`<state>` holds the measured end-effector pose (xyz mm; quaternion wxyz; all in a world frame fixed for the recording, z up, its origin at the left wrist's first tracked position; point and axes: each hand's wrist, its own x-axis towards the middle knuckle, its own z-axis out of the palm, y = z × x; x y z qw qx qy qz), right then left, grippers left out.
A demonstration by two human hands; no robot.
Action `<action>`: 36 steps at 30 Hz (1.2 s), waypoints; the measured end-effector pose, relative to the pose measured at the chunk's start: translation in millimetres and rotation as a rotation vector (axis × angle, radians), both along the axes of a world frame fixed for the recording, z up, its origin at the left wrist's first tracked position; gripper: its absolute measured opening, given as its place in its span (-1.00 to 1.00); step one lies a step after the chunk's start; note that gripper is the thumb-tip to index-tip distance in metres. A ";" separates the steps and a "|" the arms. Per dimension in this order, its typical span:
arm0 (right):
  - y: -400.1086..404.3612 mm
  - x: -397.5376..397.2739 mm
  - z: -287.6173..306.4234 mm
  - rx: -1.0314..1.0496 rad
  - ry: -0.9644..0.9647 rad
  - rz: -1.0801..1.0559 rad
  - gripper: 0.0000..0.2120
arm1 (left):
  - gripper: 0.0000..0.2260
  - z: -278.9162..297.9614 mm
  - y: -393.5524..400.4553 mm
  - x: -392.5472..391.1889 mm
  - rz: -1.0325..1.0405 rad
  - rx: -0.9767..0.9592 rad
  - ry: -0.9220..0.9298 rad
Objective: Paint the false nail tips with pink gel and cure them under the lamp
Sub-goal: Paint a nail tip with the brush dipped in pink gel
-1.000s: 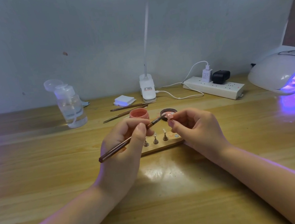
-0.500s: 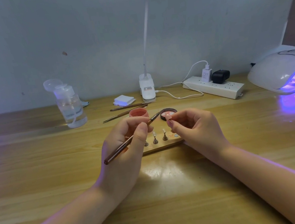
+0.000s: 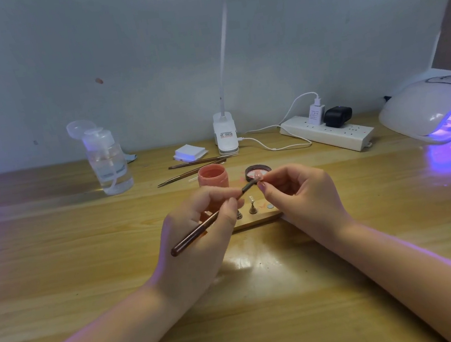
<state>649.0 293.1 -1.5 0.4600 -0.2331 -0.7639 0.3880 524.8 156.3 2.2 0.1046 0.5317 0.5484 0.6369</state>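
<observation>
My left hand grips a thin brown brush, bristle end pointing up and right. My right hand pinches a small nail tip between thumb and fingers, and the brush tip touches it. Below the hands lies a wooden holder strip with small metal stands standing upright. The open pink gel pot stands just behind my left hand, its dark lid beside it. The white curing lamp glows purple at the far right.
A clear pump bottle stands back left. Two more thin tools, a white pad stack, a clip lamp base with cable and a power strip line the back of the wooden desk.
The brush handle has swung down and its tip has moved slightly right along the nail tip. My right hand stays almost in place.
</observation>
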 end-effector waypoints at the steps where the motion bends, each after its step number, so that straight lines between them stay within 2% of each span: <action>1: 0.5 0.0 -0.1 -0.006 0.003 -0.016 -0.87 | -0.88 0.0 -1.0 -0.2 0.009 0.010 0.015; 11: 0.2 -0.3 0.5 0.012 -0.011 -0.030 -0.88 | -0.89 -1.1 1.7 -1.7 -0.007 -0.023 0.054; 15: -0.6 -0.2 1.0 0.030 -0.017 -0.032 -0.86 | -0.83 1.5 -0.9 -1.8 0.027 0.040 0.079; 21: -3.1 -0.3 1.6 0.219 -0.068 -0.081 -0.93 | -0.87 3.8 0.3 1.5 0.065 -0.008 0.092; 25: -1.9 0.7 2.4 0.218 -0.065 -0.102 -0.91 | -0.83 4.2 -3.1 0.7 0.066 -0.005 0.169; 30: -2.5 0.8 2.0 0.233 -0.073 -0.102 -0.91 | -0.86 3.2 0.6 0.2 0.077 -0.001 0.098; 36: -2.1 0.9 1.9 0.230 -0.079 -0.113 -0.91 | -0.87 2.1 -0.9 -2.8 0.061 0.008 0.135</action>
